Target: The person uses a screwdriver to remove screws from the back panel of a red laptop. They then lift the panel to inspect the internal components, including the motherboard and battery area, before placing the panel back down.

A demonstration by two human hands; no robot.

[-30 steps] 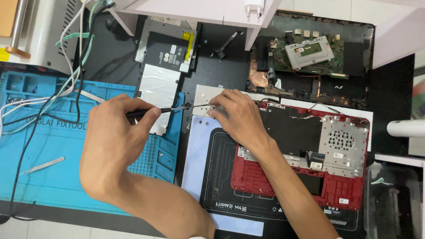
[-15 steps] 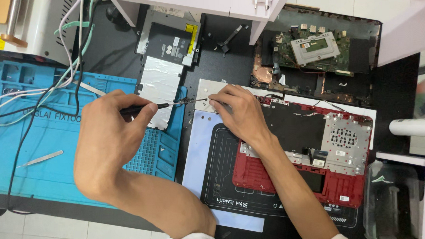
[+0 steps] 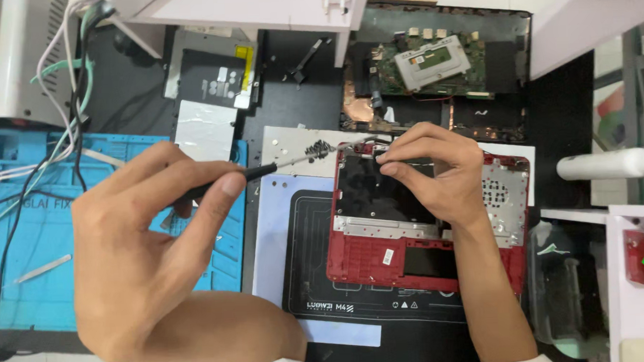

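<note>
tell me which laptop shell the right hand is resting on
The red shell in front, under the right hand; the black shell behind, holding the green board, is untouched.
</note>
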